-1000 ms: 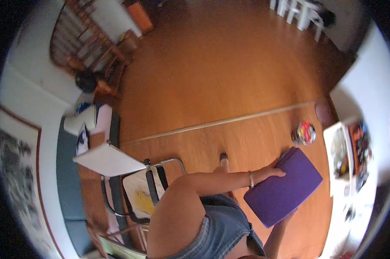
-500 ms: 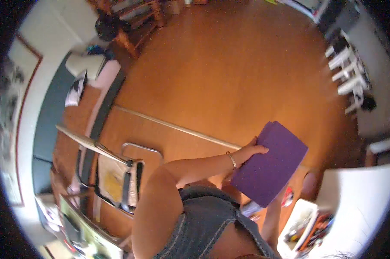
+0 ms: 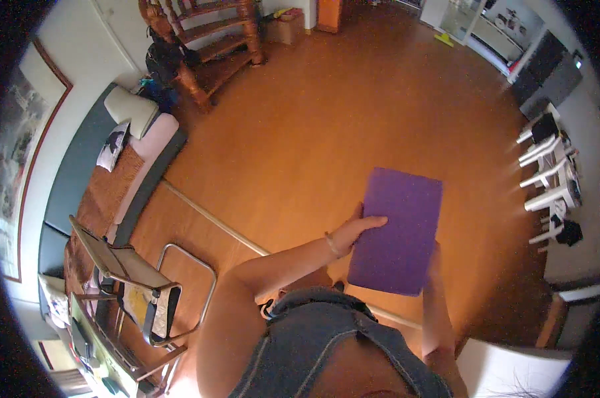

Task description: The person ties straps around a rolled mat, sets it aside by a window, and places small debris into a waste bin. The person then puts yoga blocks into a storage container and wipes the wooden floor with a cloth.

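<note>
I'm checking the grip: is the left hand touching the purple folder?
Touching. The head view shows the left hand with its fingers lying flat across the left edge of the purple folder, no gap between them.

One purple folder [image 3: 398, 229], one metal-framed chair [image 3: 140, 292], two hands: left hand [image 3: 354, 231], right hand [image 3: 435, 255].
</note>
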`<state>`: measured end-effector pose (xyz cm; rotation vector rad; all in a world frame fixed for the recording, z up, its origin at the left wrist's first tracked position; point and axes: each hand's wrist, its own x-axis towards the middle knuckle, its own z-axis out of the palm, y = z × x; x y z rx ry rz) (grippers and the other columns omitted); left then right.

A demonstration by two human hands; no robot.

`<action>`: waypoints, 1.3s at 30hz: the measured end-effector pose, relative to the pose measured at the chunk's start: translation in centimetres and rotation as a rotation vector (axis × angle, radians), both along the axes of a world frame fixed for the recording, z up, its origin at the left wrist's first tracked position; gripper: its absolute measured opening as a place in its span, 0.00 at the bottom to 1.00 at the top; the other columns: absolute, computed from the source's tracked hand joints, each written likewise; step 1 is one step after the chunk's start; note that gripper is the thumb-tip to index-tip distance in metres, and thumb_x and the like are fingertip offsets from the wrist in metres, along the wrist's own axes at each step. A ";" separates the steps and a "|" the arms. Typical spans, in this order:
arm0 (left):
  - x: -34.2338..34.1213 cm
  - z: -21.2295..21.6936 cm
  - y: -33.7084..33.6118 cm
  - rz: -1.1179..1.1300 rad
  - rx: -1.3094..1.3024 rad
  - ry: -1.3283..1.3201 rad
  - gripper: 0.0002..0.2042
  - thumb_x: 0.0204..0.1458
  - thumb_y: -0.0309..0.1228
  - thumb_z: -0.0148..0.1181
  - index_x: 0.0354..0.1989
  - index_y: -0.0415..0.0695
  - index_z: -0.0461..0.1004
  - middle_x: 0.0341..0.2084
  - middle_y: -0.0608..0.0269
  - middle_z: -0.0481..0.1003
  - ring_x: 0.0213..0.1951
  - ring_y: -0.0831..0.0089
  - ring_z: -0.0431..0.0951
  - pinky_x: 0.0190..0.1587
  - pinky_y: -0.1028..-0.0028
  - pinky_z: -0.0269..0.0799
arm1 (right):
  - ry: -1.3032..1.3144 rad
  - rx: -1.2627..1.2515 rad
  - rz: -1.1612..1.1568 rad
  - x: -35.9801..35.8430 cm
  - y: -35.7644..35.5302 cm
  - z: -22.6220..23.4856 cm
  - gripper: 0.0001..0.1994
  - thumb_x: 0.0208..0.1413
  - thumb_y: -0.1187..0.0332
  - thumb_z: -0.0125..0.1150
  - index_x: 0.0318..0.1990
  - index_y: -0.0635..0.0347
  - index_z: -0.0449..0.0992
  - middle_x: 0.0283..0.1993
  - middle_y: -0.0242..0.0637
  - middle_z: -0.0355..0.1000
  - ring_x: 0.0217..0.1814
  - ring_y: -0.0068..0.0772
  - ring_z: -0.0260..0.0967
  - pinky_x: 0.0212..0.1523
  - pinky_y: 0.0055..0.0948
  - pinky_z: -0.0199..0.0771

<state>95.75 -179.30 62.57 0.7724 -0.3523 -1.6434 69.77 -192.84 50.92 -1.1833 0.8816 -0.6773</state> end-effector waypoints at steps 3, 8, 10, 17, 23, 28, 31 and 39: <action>4.4 -1.0 -3.7 0.121 0.092 0.109 0.39 0.39 0.35 0.61 0.55 0.40 0.41 0.49 0.51 0.57 0.51 0.63 0.59 0.51 0.67 0.58 | 0.209 0.016 0.170 7.8 -6.7 1.4 0.14 0.53 0.60 0.40 0.36 0.60 0.69 0.31 0.29 0.65 0.31 0.22 0.61 0.31 0.24 0.66; 13.0 -0.4 -10.8 0.311 0.078 0.129 0.36 0.39 0.36 0.60 0.55 0.43 0.45 0.47 0.52 0.60 0.47 0.63 0.63 0.47 0.65 0.63 | 0.163 0.317 0.089 21.3 -13.3 4.4 0.15 0.51 0.59 0.44 0.41 0.60 0.67 0.34 0.31 0.65 0.33 0.23 0.62 0.32 0.23 0.65; 16.7 -1.3 -15.3 0.323 0.096 0.123 0.34 0.40 0.35 0.60 0.54 0.42 0.47 0.46 0.53 0.60 0.46 0.63 0.64 0.47 0.66 0.63 | 0.079 0.566 -0.013 24.5 -17.1 4.3 0.16 0.51 0.58 0.45 0.42 0.60 0.66 0.36 0.32 0.65 0.34 0.23 0.62 0.32 0.23 0.66; 24.3 -0.3 -28.7 0.299 0.037 -0.059 0.29 0.40 0.36 0.60 0.50 0.38 0.56 0.41 0.55 0.67 0.43 0.66 0.68 0.45 0.69 0.65 | -0.013 0.259 0.099 28.7 -30.2 3.4 0.22 0.53 0.53 0.39 0.51 0.58 0.59 0.47 0.36 0.59 0.46 0.30 0.59 0.42 0.29 0.65; 32.2 -3.6 -42.6 0.156 0.091 0.052 0.30 0.39 0.36 0.61 0.50 0.38 0.56 0.40 0.54 0.67 0.41 0.65 0.69 0.43 0.70 0.67 | -0.060 0.250 0.143 35.5 -42.7 1.7 0.24 0.55 0.51 0.35 0.55 0.57 0.55 0.53 0.37 0.56 0.52 0.32 0.56 0.48 0.33 0.63; 40.2 -1.4 -50.4 0.255 0.049 0.015 0.31 0.39 0.37 0.61 0.51 0.38 0.54 0.42 0.55 0.66 0.43 0.64 0.68 0.46 0.67 0.65 | -0.090 0.207 0.246 44.9 -54.2 0.7 0.24 0.55 0.50 0.35 0.54 0.56 0.56 0.53 0.36 0.57 0.53 0.32 0.55 0.51 0.33 0.60; 45.4 1.3 -53.1 0.304 0.100 0.056 0.30 0.42 0.39 0.58 0.52 0.40 0.55 0.45 0.54 0.65 0.46 0.62 0.66 0.49 0.64 0.62 | -0.100 0.193 0.355 51.7 -60.0 0.1 0.24 0.56 0.50 0.34 0.54 0.56 0.57 0.53 0.36 0.57 0.54 0.32 0.55 0.52 0.33 0.58; 61.4 -2.2 -62.1 0.572 0.199 0.063 0.32 0.41 0.45 0.57 0.52 0.40 0.57 0.48 0.51 0.63 0.48 0.58 0.65 0.51 0.61 0.59 | -0.125 0.321 0.755 76.0 -69.3 6.9 0.24 0.55 0.50 0.35 0.53 0.56 0.58 0.53 0.35 0.58 0.55 0.32 0.54 0.54 0.33 0.56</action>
